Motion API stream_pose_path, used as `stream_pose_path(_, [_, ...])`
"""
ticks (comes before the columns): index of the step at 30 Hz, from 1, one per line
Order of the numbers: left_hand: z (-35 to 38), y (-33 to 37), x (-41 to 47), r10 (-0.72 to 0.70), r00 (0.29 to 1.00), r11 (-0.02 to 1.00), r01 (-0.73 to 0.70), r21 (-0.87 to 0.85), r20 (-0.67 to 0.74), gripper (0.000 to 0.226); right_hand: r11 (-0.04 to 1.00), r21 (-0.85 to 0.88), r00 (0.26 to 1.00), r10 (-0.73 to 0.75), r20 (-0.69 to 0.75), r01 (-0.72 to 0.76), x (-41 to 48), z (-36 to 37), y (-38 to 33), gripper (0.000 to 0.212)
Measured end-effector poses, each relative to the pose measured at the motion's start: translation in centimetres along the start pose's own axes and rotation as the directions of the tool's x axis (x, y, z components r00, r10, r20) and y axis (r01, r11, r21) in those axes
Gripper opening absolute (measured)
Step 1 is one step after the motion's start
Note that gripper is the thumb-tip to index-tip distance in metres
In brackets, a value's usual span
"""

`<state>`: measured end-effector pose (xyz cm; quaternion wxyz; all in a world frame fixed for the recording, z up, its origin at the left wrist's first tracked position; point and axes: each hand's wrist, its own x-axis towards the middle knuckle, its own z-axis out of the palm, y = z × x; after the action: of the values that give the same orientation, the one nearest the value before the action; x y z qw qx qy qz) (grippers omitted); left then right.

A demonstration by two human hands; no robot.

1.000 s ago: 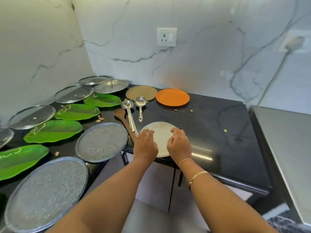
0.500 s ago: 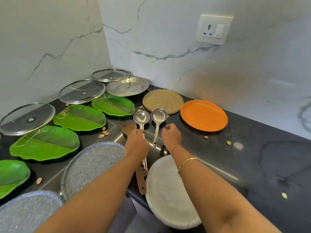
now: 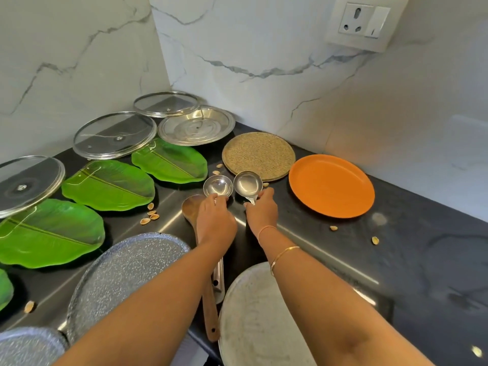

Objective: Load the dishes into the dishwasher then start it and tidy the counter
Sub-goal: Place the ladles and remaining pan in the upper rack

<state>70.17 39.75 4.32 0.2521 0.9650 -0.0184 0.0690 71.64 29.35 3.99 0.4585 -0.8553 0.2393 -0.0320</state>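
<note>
Two ladles are seen. The left ladle (image 3: 218,185) is gripped by left hand (image 3: 215,220), right ladle (image 3: 247,183) by right hand (image 3: 261,211).

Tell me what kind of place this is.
Probably a home kitchen: a dark stone counter against a white marbled wall, a white wall socket, and steel ladles beside a round orange plate.

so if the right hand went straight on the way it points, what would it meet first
Likely the round woven mat, just past the bowl of the steel ladle the right hand pinches; depth is hard to judge.
</note>
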Motion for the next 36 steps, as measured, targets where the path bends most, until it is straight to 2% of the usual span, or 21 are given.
stream_pose_path(3, [-0.5,0.7,-0.7,0.068,0.998,0.998,-0.068,-0.018,-0.017,0.038,0.994,0.108,0.999,0.019,-0.031,-0.015,-0.6,-1.2,0.7,0.025])
stream_pose_path(6, [-1.1,2.4,-2.1,0.129,0.991,0.985,-0.124,-0.122,0.032,0.035,0.972,0.233,0.995,0.05,-0.091,-0.028,-2.3,-2.8,1.6,0.021])
stream_pose_path(11, [-2.0,6.2,-6.9,0.156,0.974,0.94,-0.096,-0.326,0.165,0.026,0.952,0.305,0.964,0.089,-0.251,-0.009,-8.1,-7.4,3.8,0.027])
stream_pose_path(13, [-2.5,7.4,-9.9,0.204,0.959,0.924,-0.123,-0.361,0.195,0.026,0.949,0.312,0.931,0.147,-0.334,-0.038,-11.2,-9.6,5.1,0.036])
stream_pose_path(15, [-3.0,8.5,-14.0,0.31,0.929,0.881,-0.2,-0.429,0.204,0.026,0.945,0.32,0.882,0.211,-0.422,-0.073,-15.3,-12.0,6.9,0.038])
stream_pose_path(17, [-3.4,9.7,-18.9,0.426,0.884,0.8,-0.27,-0.535,0.191,0.029,0.942,0.319,0.835,0.255,-0.488,-0.102,-20.1,-14.3,9.3,0.035])
stream_pose_path(20, [-3.5,11.6,-26.8,0.586,0.793,0.682,-0.369,-0.631,0.17,0.034,0.929,0.345,0.743,0.323,-0.586,-0.131,-27.3,-17.5,13.2,0.049])
stream_pose_path(23, [-2.6,13.1,-34.9,0.718,0.655,0.617,-0.443,-0.651,0.235,0.035,0.905,0.405,0.62,0.392,-0.679,-0.13,-34.8,-20.5,17.4,0.046])
stream_pose_path(26, [-1.0,14.1,-42.9,0.87,0.392,0.486,-0.585,-0.65,0.298,0.032,0.855,0.502,0.445,0.502,-0.742,-0.129,-42.7,-23.8,22.0,0.039])
stream_pose_path(28, [0.1,14.8,-47.4,0.919,0.218,0.386,-0.672,-0.632,0.329,0.031,0.817,0.566,0.307,0.569,-0.762,-0.108,-47.4,-25.8,24.9,0.035])
stream_pose_path(31, [1.2,16.0,-54.4,0.909,-0.004,0.277,-0.741,-0.611,0.416,0.03,0.749,0.662,0.133,0.661,-0.739,-0.043,-54.1,-28.5,29.3,0.026])
stream_pose_path(33, [2.3,16.6,-58.4,0.863,-0.145,0.206,-0.774,-0.599,0.484,0.029,0.707,0.707,0.061,0.708,-0.704,-0.04,-58.0,-30.0,31.9,0.017])
stream_pose_path(35, [3.7,17.4,-62.3,0.798,-0.247,0.153,-0.8,-0.58,0.55,0.027,0.683,0.728,0.008,0.73,-0.684,-0.058,-61.6,-31.5,35.0,0.008])
stream_pose_path(36, [4.5,17.9,-64.4,0.767,-0.267,0.151,-0.809,-0.568,0.584,0.026,0.684,0.724,-0.014,0.726,-0.688,-0.088,-63.4,-32.5,36.6,0.013])
